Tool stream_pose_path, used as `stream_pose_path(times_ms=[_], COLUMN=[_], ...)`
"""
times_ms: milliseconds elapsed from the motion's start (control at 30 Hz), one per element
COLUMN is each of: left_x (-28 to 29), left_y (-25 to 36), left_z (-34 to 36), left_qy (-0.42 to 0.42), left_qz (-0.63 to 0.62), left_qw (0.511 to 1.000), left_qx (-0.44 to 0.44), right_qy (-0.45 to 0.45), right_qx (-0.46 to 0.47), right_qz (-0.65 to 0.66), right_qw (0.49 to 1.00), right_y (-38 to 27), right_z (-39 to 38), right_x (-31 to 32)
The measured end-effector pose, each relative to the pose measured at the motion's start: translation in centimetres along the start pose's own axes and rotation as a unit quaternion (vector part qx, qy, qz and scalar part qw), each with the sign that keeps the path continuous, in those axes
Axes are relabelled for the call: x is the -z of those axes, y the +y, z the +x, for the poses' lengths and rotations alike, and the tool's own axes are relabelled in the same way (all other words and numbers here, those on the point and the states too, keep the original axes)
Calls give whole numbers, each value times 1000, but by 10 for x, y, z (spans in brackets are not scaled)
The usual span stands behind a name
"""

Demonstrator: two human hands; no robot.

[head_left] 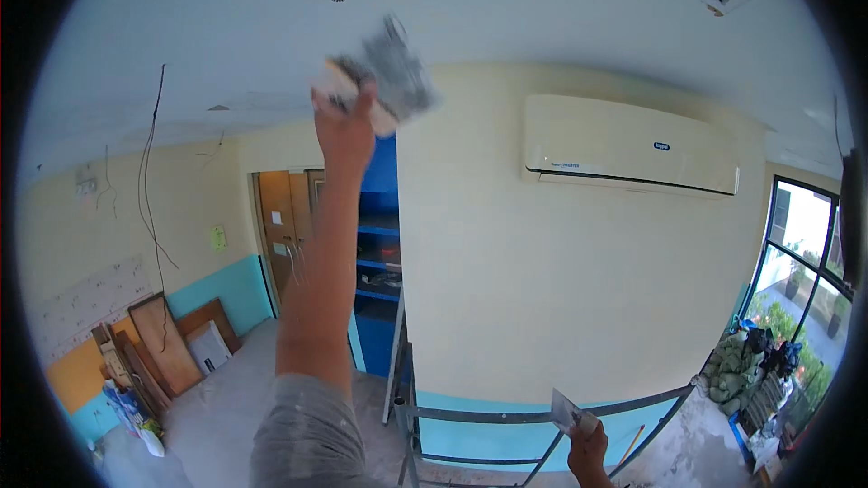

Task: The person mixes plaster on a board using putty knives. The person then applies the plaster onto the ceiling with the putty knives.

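Gripping a wide scraper [400,72] up toward the ceiling [506,14], apparently so it can reach that surface, the left hand [345,131] is stretched high, while the right hand [589,448] grasps a smaller scraper [565,409] low by the metal rail [488,417], perhaps to have it handy.

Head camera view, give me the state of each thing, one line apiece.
Left hand: raised, gripping a wide-bladed tool, motion-blurred
Right hand: low, gripping a smaller bladed tool
Air conditioner: wall-mounted, flap looks shut
Ceiling: broken, brown patches near the top
Wires: dangling
Boards: leaning against the wall
Blue shelves: partly filled
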State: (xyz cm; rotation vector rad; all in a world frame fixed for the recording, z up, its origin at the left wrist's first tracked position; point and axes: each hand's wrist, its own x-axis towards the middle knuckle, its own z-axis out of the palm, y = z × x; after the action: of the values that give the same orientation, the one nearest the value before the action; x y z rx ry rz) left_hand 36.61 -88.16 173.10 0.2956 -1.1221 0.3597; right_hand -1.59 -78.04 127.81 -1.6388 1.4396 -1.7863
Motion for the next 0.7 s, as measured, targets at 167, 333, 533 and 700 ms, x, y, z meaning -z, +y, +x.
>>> stream_pose_path(times_ms=[167, 333, 533, 700], left_x=[-24, -44, -43, -41], left_y=[-26, -22, -19, -34], left_z=[123, 192, 206, 212], left_qy=[76, 78, 109, 139], left_qz=[-22, -138, 56, 43], left_qw=[997, 986, 992, 989], left_qx=[-25, -55, -5, 40], right_qy=[-59, 35, 46, 28], right_qx=[44, -12, 4, -93], right_qz=[-88, -23, -135, -125], right_qw=[993, 999, 990, 987], right_y=[38, 56, 41, 62], right_z=[-15, -32, -47, -51], right_x=[33, 50, 61, 60])
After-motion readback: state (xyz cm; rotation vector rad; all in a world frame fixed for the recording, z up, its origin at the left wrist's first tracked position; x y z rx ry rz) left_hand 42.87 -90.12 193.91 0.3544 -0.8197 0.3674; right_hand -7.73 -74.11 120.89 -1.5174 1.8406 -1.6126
